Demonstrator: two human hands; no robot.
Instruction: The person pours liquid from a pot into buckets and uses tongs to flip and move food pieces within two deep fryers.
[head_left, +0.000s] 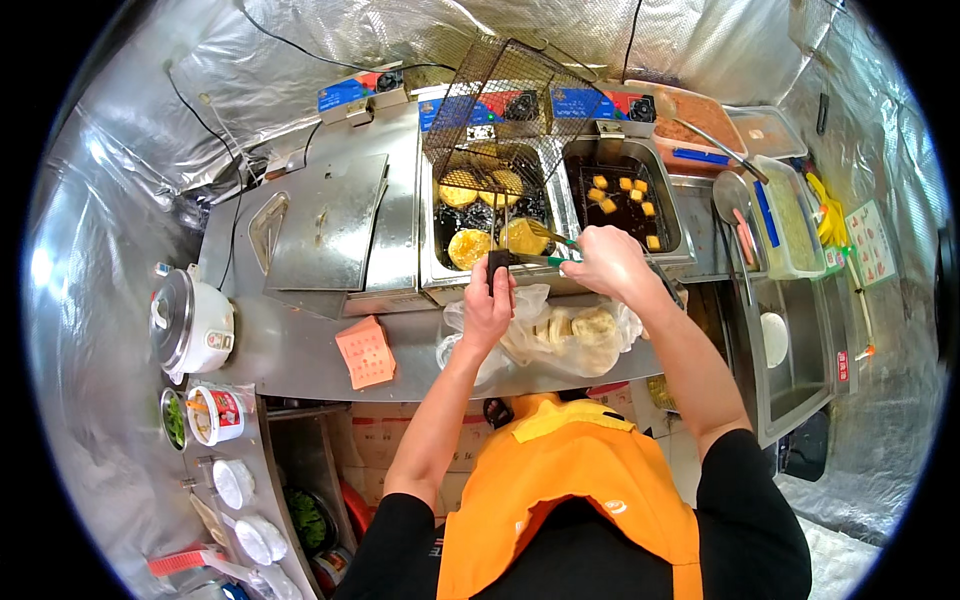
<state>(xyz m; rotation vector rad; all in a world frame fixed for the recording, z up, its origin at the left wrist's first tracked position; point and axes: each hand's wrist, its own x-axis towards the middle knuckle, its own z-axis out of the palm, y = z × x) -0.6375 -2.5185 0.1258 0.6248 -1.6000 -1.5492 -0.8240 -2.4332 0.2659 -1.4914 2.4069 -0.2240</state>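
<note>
My left hand grips the dark handle of a wire fry basket, raised over the left fryer vat. In the hot oil of that vat lie several round golden flatbreads. Green-handled tongs are in my right hand, their tips by the flatbread at the vat's lower right. Square golden pieces float in the dark oil of the right vat. Just before me, a clear plastic bag of pale round flatbreads rests on the steel counter.
A metal lid covers the left part of the fryer. Left stands a rice cooker, near an orange paper. To the right are tubs of reddish and pale food, a ladle and a steel sink.
</note>
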